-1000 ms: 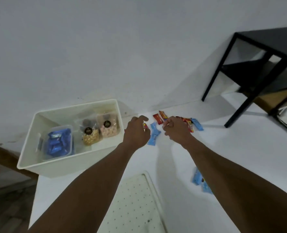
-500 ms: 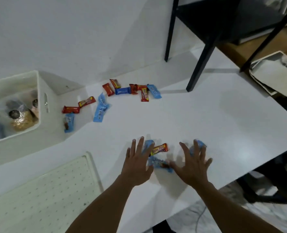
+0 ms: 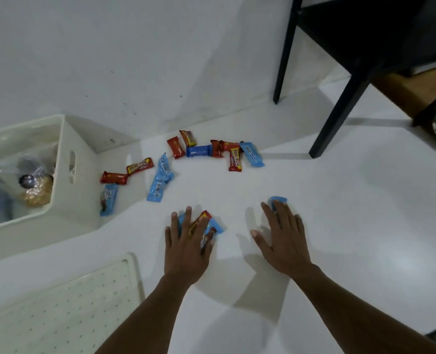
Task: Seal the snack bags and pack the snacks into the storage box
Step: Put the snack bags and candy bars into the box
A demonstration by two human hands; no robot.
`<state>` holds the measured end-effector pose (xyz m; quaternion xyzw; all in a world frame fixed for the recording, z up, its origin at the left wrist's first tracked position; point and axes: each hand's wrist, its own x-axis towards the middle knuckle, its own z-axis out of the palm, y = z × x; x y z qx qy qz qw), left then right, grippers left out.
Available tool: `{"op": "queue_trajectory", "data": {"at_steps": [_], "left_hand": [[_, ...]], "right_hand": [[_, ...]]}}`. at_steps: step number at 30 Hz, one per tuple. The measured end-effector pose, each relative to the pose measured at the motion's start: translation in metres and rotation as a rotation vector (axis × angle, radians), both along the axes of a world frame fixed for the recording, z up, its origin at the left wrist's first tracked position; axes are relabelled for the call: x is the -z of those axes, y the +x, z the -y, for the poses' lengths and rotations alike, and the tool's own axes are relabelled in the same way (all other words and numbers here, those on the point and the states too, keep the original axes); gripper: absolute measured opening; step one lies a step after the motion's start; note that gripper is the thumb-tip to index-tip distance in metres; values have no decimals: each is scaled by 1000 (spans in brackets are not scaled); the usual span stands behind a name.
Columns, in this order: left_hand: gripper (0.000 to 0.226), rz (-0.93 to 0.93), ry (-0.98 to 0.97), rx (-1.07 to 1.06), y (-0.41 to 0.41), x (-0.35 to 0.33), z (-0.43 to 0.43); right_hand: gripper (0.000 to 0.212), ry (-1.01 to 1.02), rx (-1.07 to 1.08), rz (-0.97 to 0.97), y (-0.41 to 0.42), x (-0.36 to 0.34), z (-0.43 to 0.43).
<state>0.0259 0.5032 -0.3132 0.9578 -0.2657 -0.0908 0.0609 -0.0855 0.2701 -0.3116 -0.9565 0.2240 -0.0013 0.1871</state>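
Observation:
My left hand (image 3: 188, 247) lies flat, fingers spread, on a small pile of snack bars (image 3: 209, 224), blue and red wrappers showing between the fingers. My right hand (image 3: 284, 238) lies flat over a light blue bar (image 3: 278, 200) whose end sticks out past the fingertips. Several more red and blue bars (image 3: 199, 151) are scattered on the white table (image 3: 352, 213) further back. The white storage box (image 3: 66, 159) stands at the left with sealed snack bags (image 3: 36, 190) inside.
A perforated white lid (image 3: 58, 307) lies at the near left. A black metal side table (image 3: 339, 118) stands on the tabletop at the back right, its legs near the far bars. The white wall runs behind the table.
Both hands left the far row of bars and came down near the front edge; since half a second ago they slid the near bars apart, the left hand now covering its pile.

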Motion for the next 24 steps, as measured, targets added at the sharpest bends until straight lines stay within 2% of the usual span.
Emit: {"op": "queue_trajectory", "data": {"at_steps": [3,7,9,12,14,16,20,24], "left_hand": [[61,136,2,-60,50,7,-9],[62,238,-38,-61,98,13,-17],[64,219,-36,-44,122,14,-18],[69,133,-5,-45,151,16,-14],[67,94,18,-40,163,16,-11],[60,134,-2,-51,166,16,-9],[43,291,-86,-159,136,18,-10],[35,277,-156,-192,95,9,-21]], "right_hand": [[86,-75,127,4,81,10,14],[107,-9,327,30,167,14,30],[111,4,342,19,196,14,37],[110,-99,222,-47,229,17,40],[101,-188,102,-107,247,19,36],[81,-247,-1,-112,258,22,24],[41,-409,-145,126,239,21,-18],[36,-331,-286,250,182,18,-52]]}}
